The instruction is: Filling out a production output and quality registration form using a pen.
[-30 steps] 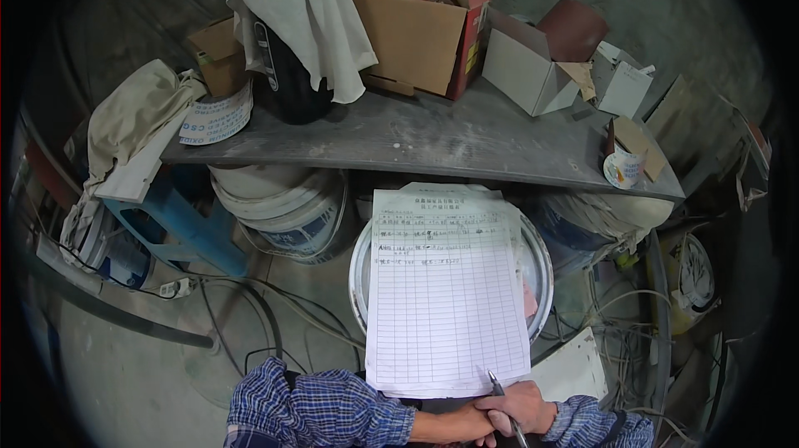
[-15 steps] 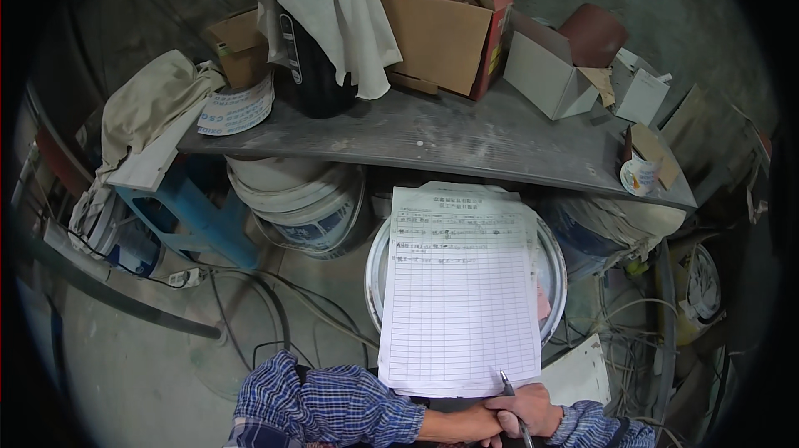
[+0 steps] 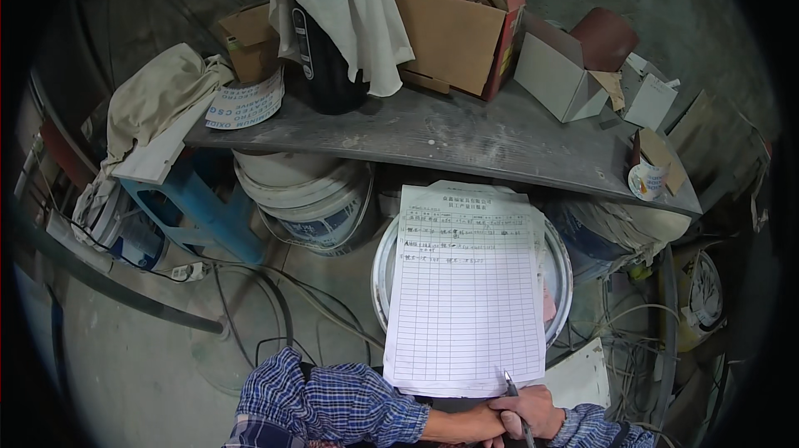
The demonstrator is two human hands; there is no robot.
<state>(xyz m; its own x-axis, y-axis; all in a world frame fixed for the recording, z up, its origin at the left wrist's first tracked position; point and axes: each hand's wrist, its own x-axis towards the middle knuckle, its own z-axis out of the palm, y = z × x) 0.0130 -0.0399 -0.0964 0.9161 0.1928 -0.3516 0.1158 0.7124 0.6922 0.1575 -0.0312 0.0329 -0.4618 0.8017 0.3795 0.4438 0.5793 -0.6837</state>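
Observation:
My forearms meet at the lower edge in checked blue sleeves. My right hand (image 3: 537, 410) is closed over my left wrist, with a dark pen (image 3: 526, 431) held in it, tip toward the paper. My left hand (image 3: 493, 441) lies beneath, mostly hidden; only a bit of its fingers shows. Just beyond the hands is a stack of ruled form sheets (image 3: 466, 306), with handwriting in the top rows and blank rows below. The sheets rest on the round white lid of a bucket (image 3: 563, 282).
A dusty dark bench (image 3: 399, 133) crosses ahead, bearing a cloth-draped black bottle (image 3: 325, 74), a cardboard box (image 3: 449, 40) and an open white box (image 3: 553, 74). Beneath stand a white bucket (image 3: 325, 219) and a blue stool (image 3: 204, 215). Hoses and cables (image 3: 275, 290) run over the floor.
The whole view has shifted slightly, so the bench and sheets appear a little further right. My hands and the pen hold the same pose.

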